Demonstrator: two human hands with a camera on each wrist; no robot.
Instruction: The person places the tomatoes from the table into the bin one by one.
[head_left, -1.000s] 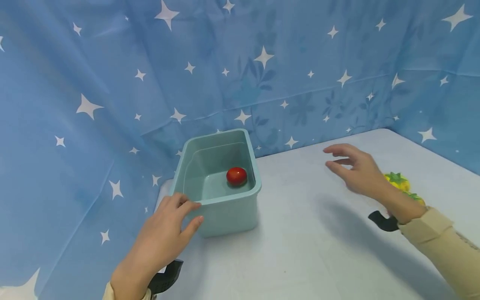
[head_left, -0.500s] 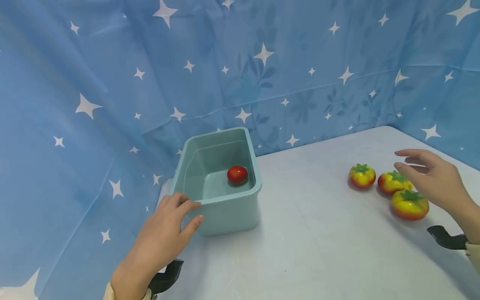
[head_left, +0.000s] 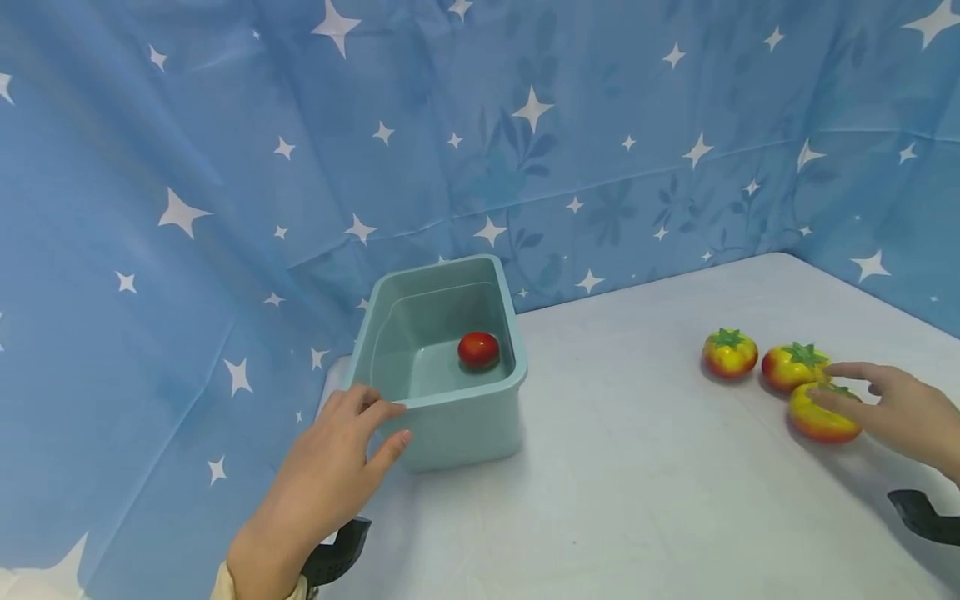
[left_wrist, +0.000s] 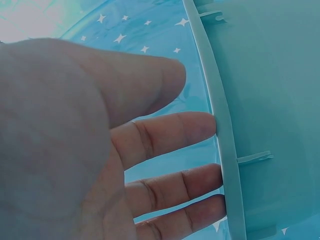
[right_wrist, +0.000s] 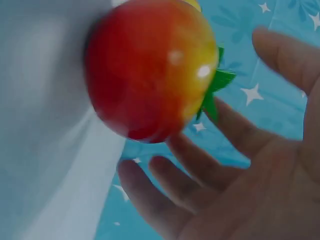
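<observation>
My left hand (head_left: 318, 479) rests its fingertips on the near rim of a pale teal plastic bin (head_left: 457, 433). Its fingers (left_wrist: 175, 132) are nearly straight against the rim in the left wrist view, with the thumb apart. At the right, my right hand (head_left: 907, 417) is over the nearest of three red-and-yellow toy tomatoes (head_left: 821, 425), thumb and fingers spread. The right wrist view has that tomato (right_wrist: 150, 75) large, its green leaf top facing the palm. The fingers reach beside it, and the thumb stands away from it.
Inside the bin lies a smooth red round piece (head_left: 477, 351). Two more tomatoes sit close by, one in the middle (head_left: 787, 371) and one farther left (head_left: 729, 354). A blue star-patterned curtain (head_left: 420, 167) hangs behind the white table (head_left: 622, 467).
My right hand has swung right from mid-table, then lowered to the nearest tomato, uncovering the others. The left hand has stayed at the bin's rim.
</observation>
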